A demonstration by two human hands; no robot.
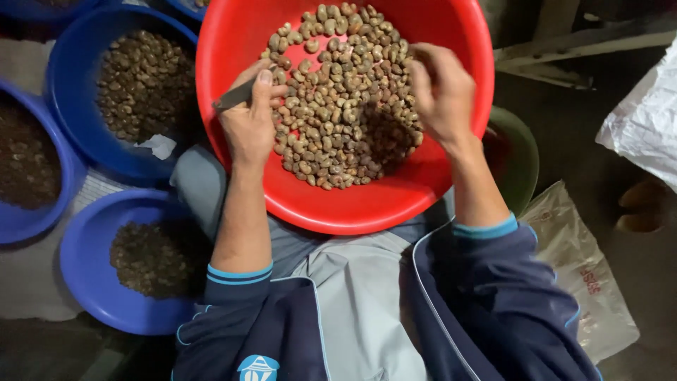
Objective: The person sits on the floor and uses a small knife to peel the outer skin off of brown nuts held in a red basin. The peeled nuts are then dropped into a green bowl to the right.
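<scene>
A big red basin (pixel 367 204) rests on my lap, holding a heap of pale brown nuts (pixel 338 106). My left hand (pixel 248 116) hovers over the basin's left side, closed around a small dark metal blade (pixel 233 97) that sticks out to the left. My right hand (pixel 441 92) is over the right part of the heap, fingers curled down among the nuts; whether it pinches one I cannot tell. Both forearms are bare, with dark blue sleeves pushed up.
Three blue basins stand to my left: one with brown nuts (pixel 144 85), one with dark bits (pixel 28 159), one nearer with dark shells (pixel 151 257). A green rim (pixel 518 152) shows under the red basin's right side. Plastic bags (pixel 582 275) lie at right.
</scene>
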